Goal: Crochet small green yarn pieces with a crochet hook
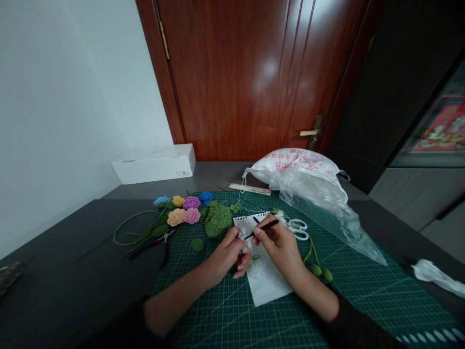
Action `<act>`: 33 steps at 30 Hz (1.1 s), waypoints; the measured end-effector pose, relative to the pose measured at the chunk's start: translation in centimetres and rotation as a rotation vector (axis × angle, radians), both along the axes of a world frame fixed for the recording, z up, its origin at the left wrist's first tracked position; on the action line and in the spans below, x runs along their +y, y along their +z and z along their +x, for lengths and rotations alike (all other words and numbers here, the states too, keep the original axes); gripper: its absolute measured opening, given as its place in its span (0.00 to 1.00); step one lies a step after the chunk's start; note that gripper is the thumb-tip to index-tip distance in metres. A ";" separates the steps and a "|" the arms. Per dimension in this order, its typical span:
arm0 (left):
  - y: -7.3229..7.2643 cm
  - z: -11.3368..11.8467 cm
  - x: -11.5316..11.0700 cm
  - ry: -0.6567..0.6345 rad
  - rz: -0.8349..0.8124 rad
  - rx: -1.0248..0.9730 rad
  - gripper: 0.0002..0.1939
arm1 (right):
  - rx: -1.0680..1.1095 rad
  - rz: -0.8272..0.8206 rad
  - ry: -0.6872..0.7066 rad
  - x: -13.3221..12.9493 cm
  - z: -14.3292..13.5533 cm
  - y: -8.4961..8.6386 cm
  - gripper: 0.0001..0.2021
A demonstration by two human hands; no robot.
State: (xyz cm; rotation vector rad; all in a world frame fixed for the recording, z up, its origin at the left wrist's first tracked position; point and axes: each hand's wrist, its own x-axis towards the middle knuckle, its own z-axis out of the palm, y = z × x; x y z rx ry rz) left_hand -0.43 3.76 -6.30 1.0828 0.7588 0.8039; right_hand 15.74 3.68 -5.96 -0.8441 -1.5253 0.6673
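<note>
Dark-sleeved left hand (229, 252) pinches white fluff (249, 244), right hand (279, 242) grips a black tool (269, 225) before a bulging bag (303, 167).

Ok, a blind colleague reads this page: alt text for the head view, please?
The left hand holds something white as the right hand holds a black tool to it, over paper on a green mat. Colourful flowers and green yarn lie left; a white bag lies behind, right.

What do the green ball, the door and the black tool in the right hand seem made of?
Green ball: matte yarn, fiber unclear; wound strands show.
Door: glossy, likely wood or veneer; grain and highlights show.
Black tool: perhaps plastic or coated metal; dark, too small to tell.
</note>
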 end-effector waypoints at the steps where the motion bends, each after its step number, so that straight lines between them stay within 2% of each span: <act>1: 0.0 0.0 0.0 -0.003 0.000 0.000 0.10 | -0.026 0.013 -0.010 -0.1 0.0 0.0 0.10; 7: -0.6 -0.3 0.4 -0.032 0.000 0.000 0.12 | -0.143 0.091 -0.037 -0.4 -0.2 0.2 0.07; 13: -1.2 -0.5 0.7 -0.004 0.035 0.022 0.15 | -0.133 0.082 -0.037 -0.3 0.3 0.5 0.07; 18: -0.3 -0.4 0.3 0.000 -0.014 -0.007 0.11 | -0.077 0.066 -0.089 -0.2 0.7 0.7 0.07; 28: 1.6 -0.2 0.1 -0.047 -0.178 -0.106 0.08 | 0.031 0.042 -0.057 0.0 0.6 0.7 0.08; 33: 1.7 -0.5 0.4 -0.046 -0.224 -0.153 0.10 | 0.049 0.035 -0.035 0.3 0.8 0.6 0.08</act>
